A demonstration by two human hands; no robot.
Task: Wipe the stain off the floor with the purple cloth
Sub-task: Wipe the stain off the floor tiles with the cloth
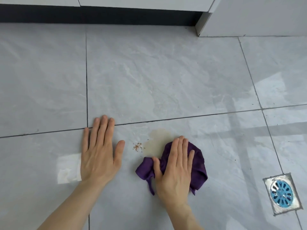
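Observation:
A pale brownish stain [157, 143] lies on the grey floor tiles [149, 80], with a few small brown crumbs [137, 146] at its left edge. The crumpled purple cloth [200, 165] sits on the stain's lower right part. My right hand [174, 165] presses flat on the cloth, fingers stretched out, thumb on a fold of it. My left hand [99, 150] rests flat on the bare tile to the left of the stain, fingers apart, holding nothing.
A white paper scrap [69, 169] lies on the floor just left of my left hand. A square metal floor drain with a blue grate [281, 193] is at the lower right. White cabinets with a dark kickboard [99, 14] run along the far edge.

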